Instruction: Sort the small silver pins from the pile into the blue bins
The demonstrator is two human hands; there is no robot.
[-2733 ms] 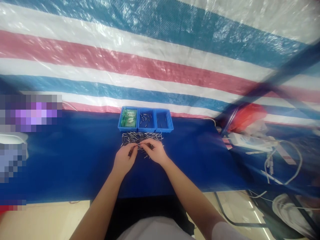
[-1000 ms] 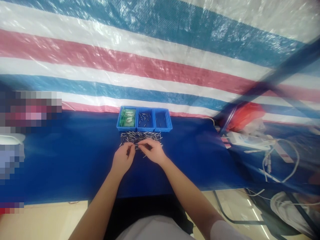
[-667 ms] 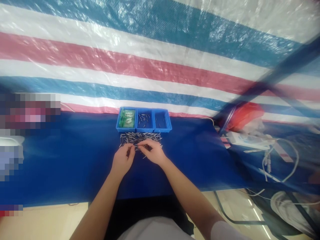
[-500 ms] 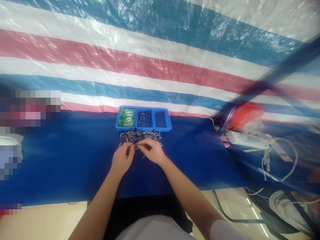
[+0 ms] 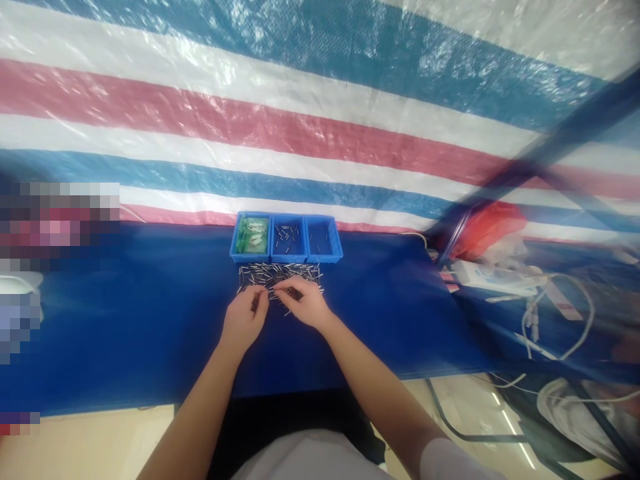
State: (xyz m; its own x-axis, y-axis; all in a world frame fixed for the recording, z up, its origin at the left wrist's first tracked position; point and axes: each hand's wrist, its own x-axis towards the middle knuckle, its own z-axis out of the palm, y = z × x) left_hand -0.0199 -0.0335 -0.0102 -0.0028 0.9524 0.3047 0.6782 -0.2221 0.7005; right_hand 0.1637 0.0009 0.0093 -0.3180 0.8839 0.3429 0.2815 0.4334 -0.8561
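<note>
Over the near side of a pile of thin metal pins [image 5: 265,272], my left hand [image 5: 246,315] is closed in a pinch. My right hand [image 5: 305,303] pinches just beside it, its fingertips almost meeting the left ones. Whatever sits between the fingertips is too small to make out. Right behind the pile stand three joined blue bins. The left bin [image 5: 234,256] holds a green bag with pale pieces, the middle bin [image 5: 289,259] has several pins, and the right bin [image 5: 324,259] has a few.
The pile and bins rest on a blue-covered table [image 5: 150,320]. A striped plastic sheet [image 5: 300,133] hangs behind. At the right are a red bag [image 5: 493,230], a white box [image 5: 493,279] and looped white cables [image 5: 590,327]. A blurred-out person is at the left edge.
Both hands keep the same pinched pose over the pile. The view has shifted very slightly; nothing else visibly differs.
</note>
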